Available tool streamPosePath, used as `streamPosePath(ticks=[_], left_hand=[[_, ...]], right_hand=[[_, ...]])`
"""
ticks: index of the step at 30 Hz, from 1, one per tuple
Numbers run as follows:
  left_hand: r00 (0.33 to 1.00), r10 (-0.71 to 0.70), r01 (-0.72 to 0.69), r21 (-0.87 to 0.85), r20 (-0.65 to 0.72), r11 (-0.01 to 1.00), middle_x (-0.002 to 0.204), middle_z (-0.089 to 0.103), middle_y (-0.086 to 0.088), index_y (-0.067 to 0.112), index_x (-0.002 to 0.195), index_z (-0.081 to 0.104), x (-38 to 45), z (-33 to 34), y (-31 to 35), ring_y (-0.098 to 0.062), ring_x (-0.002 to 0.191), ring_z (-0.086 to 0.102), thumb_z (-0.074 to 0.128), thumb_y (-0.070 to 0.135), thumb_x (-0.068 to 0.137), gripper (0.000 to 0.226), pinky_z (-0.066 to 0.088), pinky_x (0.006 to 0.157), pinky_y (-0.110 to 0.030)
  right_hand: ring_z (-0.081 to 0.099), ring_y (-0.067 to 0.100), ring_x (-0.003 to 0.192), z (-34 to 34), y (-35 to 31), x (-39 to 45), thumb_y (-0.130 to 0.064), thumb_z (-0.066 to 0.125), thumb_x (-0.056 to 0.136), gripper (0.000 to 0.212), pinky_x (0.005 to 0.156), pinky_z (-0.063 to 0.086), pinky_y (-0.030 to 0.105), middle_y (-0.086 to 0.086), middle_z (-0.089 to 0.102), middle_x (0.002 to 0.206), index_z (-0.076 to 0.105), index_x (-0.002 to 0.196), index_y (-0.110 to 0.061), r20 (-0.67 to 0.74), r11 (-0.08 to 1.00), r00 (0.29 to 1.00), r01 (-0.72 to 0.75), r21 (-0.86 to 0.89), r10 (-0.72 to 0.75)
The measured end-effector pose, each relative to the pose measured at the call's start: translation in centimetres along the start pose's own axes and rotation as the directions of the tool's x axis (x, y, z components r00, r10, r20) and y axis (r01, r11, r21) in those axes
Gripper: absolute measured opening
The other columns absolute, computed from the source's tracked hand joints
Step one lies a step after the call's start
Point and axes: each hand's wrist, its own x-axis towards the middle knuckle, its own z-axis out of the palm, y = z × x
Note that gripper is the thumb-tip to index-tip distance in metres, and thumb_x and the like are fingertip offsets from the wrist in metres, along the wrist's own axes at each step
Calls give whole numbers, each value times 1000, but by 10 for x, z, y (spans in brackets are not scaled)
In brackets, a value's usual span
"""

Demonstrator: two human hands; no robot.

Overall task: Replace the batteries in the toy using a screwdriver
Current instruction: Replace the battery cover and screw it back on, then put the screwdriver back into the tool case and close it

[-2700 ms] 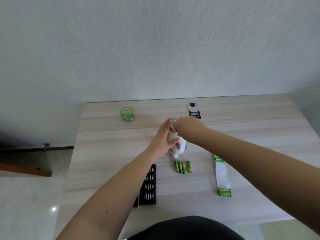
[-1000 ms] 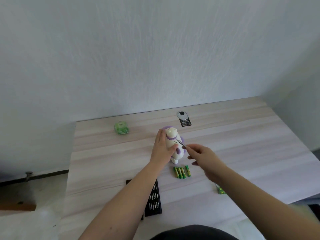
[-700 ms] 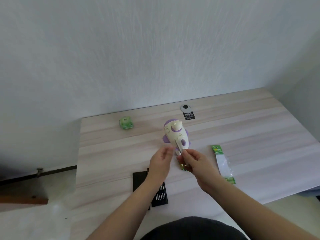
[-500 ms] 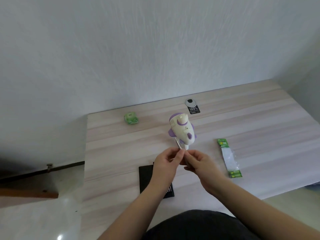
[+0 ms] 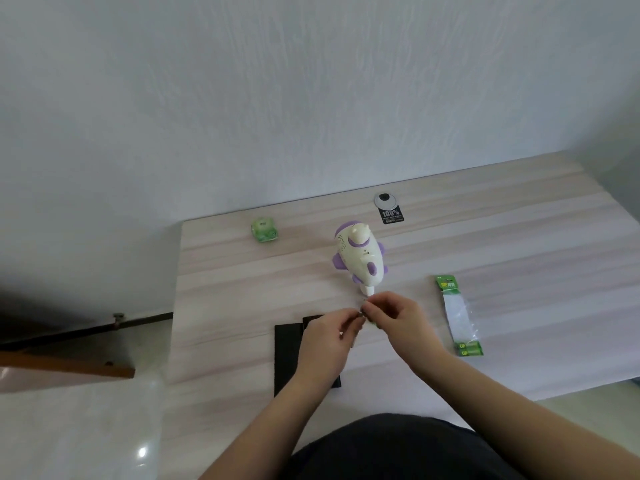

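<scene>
Woodgrain table (image 5: 242,289) (rounded plastic toy (image 5: 360,261))

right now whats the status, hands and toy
Left hand and right hand pinch a small thin item together, too small to identify. Toy on the table, untouched. Nothing blocking it.

Bit case (image 5: 289,351) half behind left hand (image 5: 325,344)

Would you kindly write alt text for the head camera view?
Two bare hands, left hand and right hand, meet over a pale wooden table, pinching something small and thin between their fingers. Just beyond lies a white-and-purple plastic toy.
</scene>
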Motion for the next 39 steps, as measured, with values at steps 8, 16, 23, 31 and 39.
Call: streamPosePath(ticks=[8, 16, 23, 31, 39], left_hand=[[998, -12, -4, 260, 58, 966, 87, 68, 7, 27, 102, 68, -3, 26, 2, -6, 77, 58, 51, 42, 96, 23, 48, 71, -26], [976, -176, 120, 362, 127, 924, 100, 65, 5, 24, 111, 64, -18, 48, -4, -13, 91, 58, 45, 39, 99, 27, 45, 74, -30], [932, -357, 309, 379, 64, 872, 99, 62, 4, 22, 105, 67, -37, 51, -40, -17, 93, 58, 47, 35, 98, 24, 48, 77, -35], [792, -584, 597, 28, -181, 801, 81, 60, 6, 14, 109, 63, -32, 34, -96, -15, 76, 58, 61, 26, 93, 20, 41, 67, -27], [847, -517, 526, 58, -126, 848, 80, 62, 1, 16, 103, 59, -9, 29, -114, -17, 74, 59, 55, 28, 95, 14, 49, 68, -31]], right_hand=[[65, 2, 78, -32, 32, 7, -30, 68, 86, 4, 77, 52, 25, -12, 71, 80, 69, 82, -31, 109, 996, 994, 4, -94, 6], [64, -4, 78, -35, 58, 4, -24, 69, 86, 11, 71, 50, 18, -16, 70, 78, 68, 77, -29, 236, 993, 972, 11, -122, 18], [64, 5, 74, -25, 56, 14, -28, 69, 86, 9, 70, 52, 26, -11, 70, 77, 67, 77, -26, 231, 998, 973, -1, -61, 15], [71, 14, 79, -25, 64, 26, -15, 63, 91, 5, 67, 53, 23, -2, 75, 78, 67, 91, -13, 268, 982, 948, -146, -116, 173], [68, 18, 84, -3, 80, 9, -18, 63, 90, 9, 77, 55, 29, 1, 73, 83, 71, 89, -20, 179, 939, 934, -271, -211, 310]])
